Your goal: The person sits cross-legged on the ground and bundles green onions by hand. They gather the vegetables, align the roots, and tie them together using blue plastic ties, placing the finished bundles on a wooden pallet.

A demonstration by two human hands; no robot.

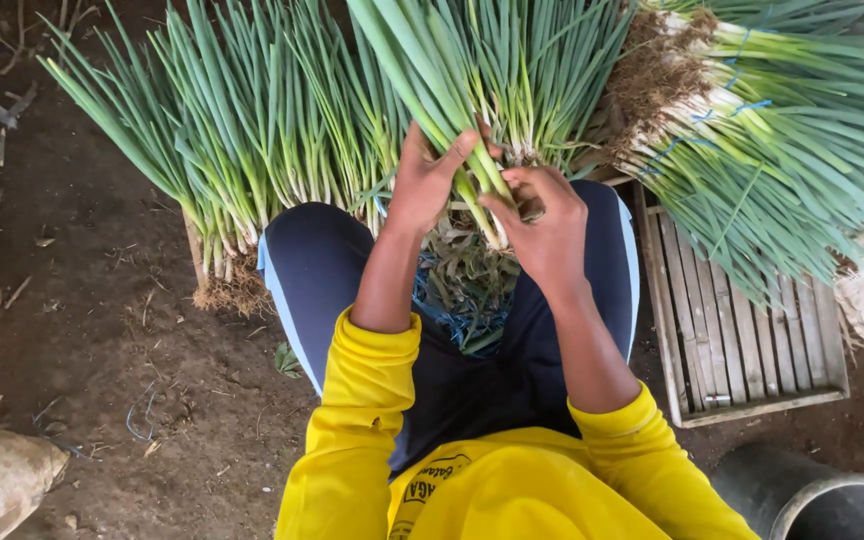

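Pinched by both hands, left (422, 185) and right (544, 230): onion stalk (472, 175); tied bundle (752, 120) at 2 o'clock.

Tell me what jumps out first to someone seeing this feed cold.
The spring onions fanned across the top, bright green against the dark dirt floor. At centre, the left hand and right hand grip one green onion bunch near its roots, above yellow sleeves. To the right, tied bundles lie over a wooden slatted crate.

Green onion bunch (472, 150) (white bases down) upright between knees.
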